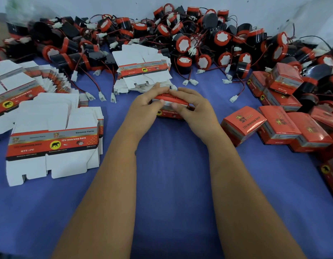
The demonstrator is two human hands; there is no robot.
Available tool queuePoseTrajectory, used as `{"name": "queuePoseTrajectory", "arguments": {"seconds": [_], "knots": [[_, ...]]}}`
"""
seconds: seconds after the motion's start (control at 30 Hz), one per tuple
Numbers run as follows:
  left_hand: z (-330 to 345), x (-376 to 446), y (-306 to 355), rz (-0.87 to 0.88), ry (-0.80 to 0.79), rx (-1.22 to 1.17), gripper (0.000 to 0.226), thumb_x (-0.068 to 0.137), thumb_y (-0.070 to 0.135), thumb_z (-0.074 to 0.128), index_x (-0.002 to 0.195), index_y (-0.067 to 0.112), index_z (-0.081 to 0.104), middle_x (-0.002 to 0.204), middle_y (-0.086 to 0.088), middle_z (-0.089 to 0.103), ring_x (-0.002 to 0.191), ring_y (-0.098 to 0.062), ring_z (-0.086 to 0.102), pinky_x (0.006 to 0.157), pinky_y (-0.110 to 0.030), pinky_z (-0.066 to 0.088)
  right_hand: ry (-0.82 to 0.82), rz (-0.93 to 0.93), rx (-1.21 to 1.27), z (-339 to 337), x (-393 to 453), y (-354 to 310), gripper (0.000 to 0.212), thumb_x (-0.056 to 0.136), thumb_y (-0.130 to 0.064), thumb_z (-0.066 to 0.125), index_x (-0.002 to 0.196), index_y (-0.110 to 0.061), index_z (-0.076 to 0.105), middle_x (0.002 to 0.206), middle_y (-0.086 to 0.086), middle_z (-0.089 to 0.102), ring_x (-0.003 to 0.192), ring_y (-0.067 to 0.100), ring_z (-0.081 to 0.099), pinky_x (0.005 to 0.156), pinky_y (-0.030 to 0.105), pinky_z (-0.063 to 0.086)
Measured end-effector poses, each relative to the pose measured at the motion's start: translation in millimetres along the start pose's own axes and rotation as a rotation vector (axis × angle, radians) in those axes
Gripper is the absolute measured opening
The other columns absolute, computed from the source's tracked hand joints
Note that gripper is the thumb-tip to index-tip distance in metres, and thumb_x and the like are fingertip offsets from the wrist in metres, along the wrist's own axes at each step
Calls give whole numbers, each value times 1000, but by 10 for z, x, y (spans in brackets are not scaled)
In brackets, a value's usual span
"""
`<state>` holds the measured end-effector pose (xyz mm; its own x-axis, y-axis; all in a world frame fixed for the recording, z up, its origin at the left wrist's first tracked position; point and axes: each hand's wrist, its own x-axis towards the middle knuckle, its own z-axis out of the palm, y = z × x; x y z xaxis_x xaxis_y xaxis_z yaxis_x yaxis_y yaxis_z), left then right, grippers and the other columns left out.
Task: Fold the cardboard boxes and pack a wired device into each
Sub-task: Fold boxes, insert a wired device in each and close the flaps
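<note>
We hold a red box [170,107] between both hands at the middle of the blue cloth [171,174], just in front of a stack of flat blanks [143,71]. Its red top flap [169,97] is bowed upward, with a white flap showing under it. Our left hand [146,106] curls round the box's left end, thumb on the near side and fingers reaching over the top. Our right hand [194,107] grips the right end, thumb pressing the white flap and fingers bent over the red one. A white plug [173,88] pokes up just behind the box, beside our fingertips; we cannot tell whether it belongs to a device inside.

To our left lie more flat blanks [51,141], printed red and grey with white flaps, fanned and piled. Along the far edge sprawls a heap of horns [182,43], black and red, with red and black wires ending in white plugs. To our right sit closed boxes [243,125], tumbled together.
</note>
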<state>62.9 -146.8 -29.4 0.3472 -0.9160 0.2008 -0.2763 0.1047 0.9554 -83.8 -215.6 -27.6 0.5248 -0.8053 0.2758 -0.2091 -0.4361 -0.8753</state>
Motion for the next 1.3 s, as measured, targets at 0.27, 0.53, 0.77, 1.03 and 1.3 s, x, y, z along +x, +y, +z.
{"name": "queuePoseTrajectory", "arguments": {"seconds": [0.27,0.53,0.77,1.03,1.3], "knots": [[32,-31,38,82,133,-167,25,95,1,59,99,26,61,112,6,66,99,1,64,81,-17,51,106,19,138,41,-10,-52,26,94,-19,64,119,-24,62,115,-10,62,103,1,60,81,14,51],[74,-34,13,117,98,-70,35,83,1,74,90,34,63,124,13,56,128,-10,54,100,-25,50,248,115,238,70,31,-48,15,86,-7,72,87,-20,66,118,12,61,113,20,58,92,34,54],[80,-3,-14,91,157,-67,46,76,-4,79,85,38,67,111,29,59,123,-10,58,104,-35,50,292,214,385,40,25,-85,10,92,-17,66,83,-17,71,115,12,65,104,21,64,83,29,54],[78,10,-34,101,179,-55,46,76,-5,78,84,39,67,116,19,61,120,-4,57,103,-27,49,252,268,409,29,56,-37,24,94,-17,63,114,-28,59,101,-8,64,94,8,64,77,20,55],[71,21,-60,102,158,139,11,82,4,77,85,13,71,129,9,59,119,2,49,101,-15,41,217,364,476,-15,90,-46,35,95,-8,59,129,-12,56,124,8,62,112,22,61,95,34,52]]}}
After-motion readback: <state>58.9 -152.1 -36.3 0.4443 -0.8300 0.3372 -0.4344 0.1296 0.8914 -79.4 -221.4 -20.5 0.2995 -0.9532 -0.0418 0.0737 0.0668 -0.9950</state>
